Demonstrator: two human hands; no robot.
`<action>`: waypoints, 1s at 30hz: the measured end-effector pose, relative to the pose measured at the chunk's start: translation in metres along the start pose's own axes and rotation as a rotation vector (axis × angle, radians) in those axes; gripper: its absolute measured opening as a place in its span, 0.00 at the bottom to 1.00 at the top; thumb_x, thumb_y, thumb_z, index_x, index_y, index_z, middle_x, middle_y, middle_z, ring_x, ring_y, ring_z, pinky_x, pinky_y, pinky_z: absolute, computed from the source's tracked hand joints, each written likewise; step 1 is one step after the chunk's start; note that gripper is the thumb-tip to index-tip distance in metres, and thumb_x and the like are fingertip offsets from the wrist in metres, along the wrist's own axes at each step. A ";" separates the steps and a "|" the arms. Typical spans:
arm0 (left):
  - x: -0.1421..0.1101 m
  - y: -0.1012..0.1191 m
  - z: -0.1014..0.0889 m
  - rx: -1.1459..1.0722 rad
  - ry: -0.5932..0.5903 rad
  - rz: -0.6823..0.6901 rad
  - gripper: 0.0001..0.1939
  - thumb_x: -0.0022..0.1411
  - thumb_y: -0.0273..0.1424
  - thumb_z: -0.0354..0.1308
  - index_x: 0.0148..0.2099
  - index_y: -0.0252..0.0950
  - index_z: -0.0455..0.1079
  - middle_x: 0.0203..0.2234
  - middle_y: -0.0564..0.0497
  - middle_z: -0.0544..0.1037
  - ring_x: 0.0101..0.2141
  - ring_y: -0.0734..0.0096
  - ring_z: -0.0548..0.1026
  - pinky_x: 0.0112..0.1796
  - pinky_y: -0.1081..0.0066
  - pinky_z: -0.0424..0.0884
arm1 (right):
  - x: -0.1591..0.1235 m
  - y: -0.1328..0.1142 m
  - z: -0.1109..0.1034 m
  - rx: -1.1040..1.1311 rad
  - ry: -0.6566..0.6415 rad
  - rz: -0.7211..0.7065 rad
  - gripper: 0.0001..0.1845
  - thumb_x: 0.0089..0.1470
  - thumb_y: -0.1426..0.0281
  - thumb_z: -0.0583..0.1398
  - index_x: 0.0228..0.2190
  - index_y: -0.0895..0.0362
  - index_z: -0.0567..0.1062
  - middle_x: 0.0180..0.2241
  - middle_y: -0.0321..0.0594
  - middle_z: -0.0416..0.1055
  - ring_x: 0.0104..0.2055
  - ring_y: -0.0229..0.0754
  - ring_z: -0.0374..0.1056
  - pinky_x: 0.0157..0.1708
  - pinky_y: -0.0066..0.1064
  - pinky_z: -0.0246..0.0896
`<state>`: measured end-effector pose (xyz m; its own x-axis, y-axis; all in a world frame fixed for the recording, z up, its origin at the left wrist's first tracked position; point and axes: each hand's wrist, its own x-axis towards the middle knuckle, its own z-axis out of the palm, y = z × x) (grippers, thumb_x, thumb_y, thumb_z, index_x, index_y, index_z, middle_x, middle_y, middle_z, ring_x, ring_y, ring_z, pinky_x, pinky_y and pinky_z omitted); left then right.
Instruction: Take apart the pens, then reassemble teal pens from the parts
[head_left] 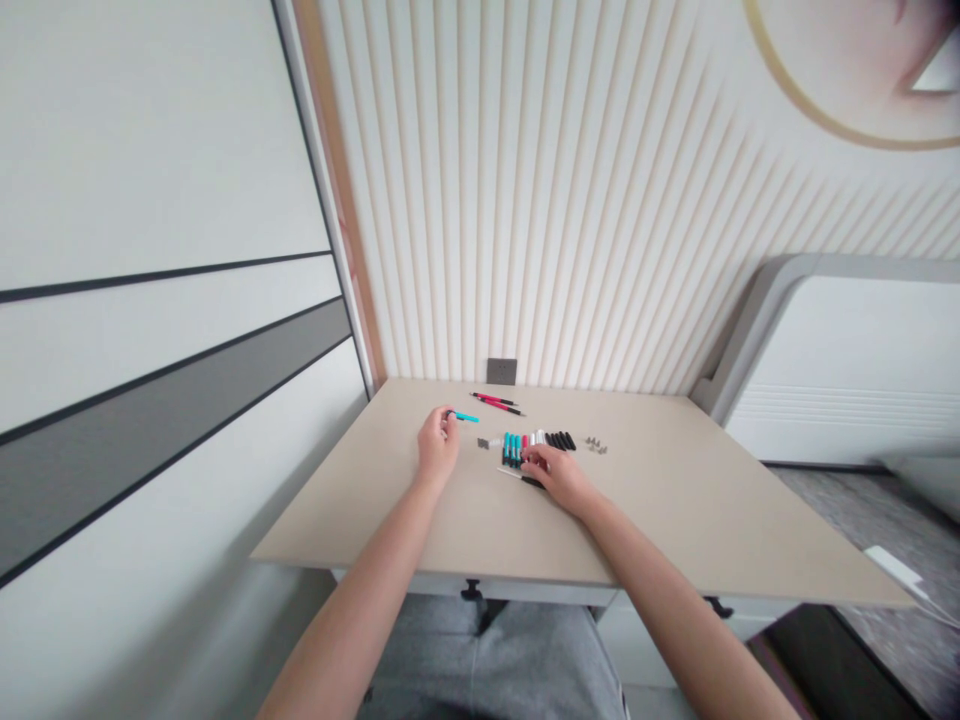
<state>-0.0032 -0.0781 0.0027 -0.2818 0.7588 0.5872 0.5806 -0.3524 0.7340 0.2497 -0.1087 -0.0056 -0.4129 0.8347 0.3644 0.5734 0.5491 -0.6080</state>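
Turquoise pen point(467, 417), just below frame centre, pinched by the left hand point(439, 440), long axis pointing rightward; to its lower right, the right hand point(556, 475) is nearer the row of pen parts point(512, 446), whether its grip holds any unclear.

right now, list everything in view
desk: one, beige, centre
pens: two, red-black, desk's back
piece row: many, teal, red, white, black, centre
held piece: one, teal, left
small bits: several, grey, beside row
thin tool: one, black-handled, before row
socket: one, grey, wall
ribbed wall: one, white, behind
round decoration: one, gold-rimmed, upper right
headboard: one, white-grey, right
panelled unit: one, white-grey, left
knobs: two, black, desk front
unclear objects: two, white, black, right
trousers: one pair, grey, bottom
left hand: one, bare, at held piece
right hand: one, bare, at row
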 end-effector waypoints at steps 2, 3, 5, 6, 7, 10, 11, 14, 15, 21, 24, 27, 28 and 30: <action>0.000 0.000 0.000 0.007 0.017 0.012 0.13 0.66 0.37 0.48 0.44 0.37 0.68 0.37 0.46 0.76 0.33 0.66 0.73 0.36 0.67 0.69 | 0.000 -0.001 0.000 0.009 0.002 -0.025 0.10 0.60 0.64 0.56 0.36 0.55 0.77 0.32 0.39 0.74 0.33 0.41 0.67 0.35 0.31 0.60; 0.000 0.000 0.000 0.008 0.025 0.015 0.13 0.67 0.38 0.47 0.44 0.37 0.68 0.38 0.45 0.76 0.35 0.65 0.74 0.37 0.67 0.69 | 0.000 0.000 0.000 0.014 0.006 -0.041 0.11 0.61 0.64 0.56 0.34 0.55 0.77 0.33 0.39 0.74 0.34 0.41 0.67 0.36 0.31 0.61; 0.000 0.000 -0.001 0.011 0.030 0.010 0.13 0.67 0.37 0.45 0.44 0.37 0.68 0.38 0.45 0.76 0.36 0.64 0.74 0.37 0.67 0.69 | 0.000 0.000 0.000 0.021 0.021 -0.065 0.13 0.61 0.63 0.55 0.35 0.55 0.77 0.35 0.41 0.74 0.35 0.42 0.68 0.38 0.33 0.61; 0.000 0.000 -0.001 0.015 0.027 0.005 0.13 0.68 0.37 0.45 0.44 0.38 0.68 0.37 0.45 0.76 0.37 0.64 0.74 0.37 0.67 0.69 | 0.000 0.001 0.000 0.023 0.026 -0.073 0.13 0.61 0.63 0.55 0.36 0.55 0.77 0.35 0.42 0.74 0.35 0.42 0.68 0.38 0.33 0.62; 0.000 0.000 -0.001 0.021 0.021 0.002 0.14 0.68 0.37 0.44 0.45 0.38 0.68 0.36 0.46 0.76 0.37 0.64 0.74 0.37 0.67 0.69 | 0.000 0.002 0.000 0.025 0.029 -0.080 0.14 0.62 0.63 0.54 0.37 0.55 0.78 0.36 0.43 0.74 0.35 0.42 0.68 0.39 0.34 0.62; -0.002 0.000 -0.001 0.039 0.001 -0.002 0.14 0.68 0.36 0.43 0.46 0.38 0.68 0.33 0.48 0.76 0.35 0.65 0.74 0.37 0.68 0.68 | 0.000 0.005 0.002 0.021 0.034 -0.089 0.14 0.62 0.63 0.54 0.39 0.55 0.77 0.37 0.43 0.74 0.35 0.42 0.68 0.39 0.34 0.63; -0.002 0.000 0.000 0.043 -0.004 -0.003 0.14 0.68 0.37 0.43 0.46 0.38 0.68 0.33 0.48 0.76 0.35 0.65 0.74 0.36 0.68 0.68 | 0.001 0.005 0.003 0.015 0.042 -0.083 0.14 0.62 0.64 0.54 0.39 0.55 0.77 0.37 0.43 0.74 0.35 0.42 0.68 0.39 0.34 0.63; -0.003 -0.002 0.001 0.054 -0.027 -0.006 0.15 0.68 0.37 0.44 0.47 0.38 0.68 0.31 0.49 0.76 0.32 0.66 0.74 0.35 0.70 0.67 | 0.006 0.006 0.008 -0.025 0.085 -0.045 0.12 0.61 0.65 0.55 0.41 0.55 0.76 0.36 0.42 0.75 0.34 0.41 0.68 0.37 0.32 0.62; -0.003 -0.002 0.001 0.057 -0.039 -0.005 0.15 0.68 0.37 0.44 0.47 0.38 0.68 0.31 0.49 0.76 0.32 0.67 0.74 0.34 0.70 0.67 | 0.009 0.006 0.009 -0.050 0.094 -0.035 0.12 0.60 0.66 0.55 0.40 0.55 0.76 0.36 0.41 0.75 0.33 0.41 0.68 0.36 0.32 0.62; -0.003 -0.004 0.004 0.051 -0.107 0.014 0.15 0.68 0.38 0.44 0.44 0.38 0.70 0.32 0.49 0.77 0.32 0.67 0.74 0.34 0.71 0.67 | 0.041 -0.004 0.018 -0.267 0.017 -0.026 0.08 0.58 0.69 0.57 0.33 0.53 0.78 0.32 0.42 0.75 0.35 0.43 0.69 0.36 0.31 0.60; -0.003 -0.002 0.003 0.056 -0.130 0.028 0.15 0.68 0.37 0.44 0.43 0.38 0.70 0.34 0.48 0.78 0.34 0.67 0.75 0.36 0.70 0.68 | 0.057 -0.008 0.023 -0.318 -0.008 -0.015 0.07 0.57 0.69 0.59 0.33 0.53 0.78 0.34 0.43 0.76 0.38 0.45 0.70 0.37 0.31 0.60; -0.004 0.000 0.003 0.056 -0.142 0.027 0.15 0.68 0.37 0.44 0.43 0.38 0.70 0.36 0.47 0.78 0.35 0.66 0.75 0.38 0.69 0.68 | 0.068 -0.010 0.029 -0.350 -0.021 0.006 0.06 0.56 0.70 0.60 0.33 0.53 0.79 0.35 0.43 0.76 0.39 0.45 0.70 0.36 0.31 0.59; -0.004 0.000 0.002 0.054 -0.146 0.026 0.15 0.68 0.36 0.44 0.43 0.38 0.70 0.36 0.47 0.78 0.35 0.66 0.75 0.38 0.69 0.68 | 0.069 -0.010 0.031 -0.359 -0.028 0.012 0.06 0.56 0.69 0.60 0.33 0.53 0.79 0.36 0.43 0.76 0.39 0.45 0.70 0.37 0.31 0.59; -0.005 0.002 0.002 0.047 -0.155 0.028 0.15 0.69 0.36 0.44 0.43 0.38 0.70 0.36 0.47 0.78 0.36 0.66 0.75 0.38 0.69 0.68 | 0.071 -0.011 0.032 -0.376 -0.047 0.021 0.07 0.56 0.67 0.60 0.35 0.53 0.79 0.37 0.43 0.76 0.40 0.44 0.70 0.38 0.30 0.59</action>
<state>0.0008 -0.0809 0.0003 -0.1459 0.8258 0.5447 0.6229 -0.3511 0.6991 0.1916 -0.0566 0.0040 -0.4253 0.8481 0.3160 0.7982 0.5161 -0.3108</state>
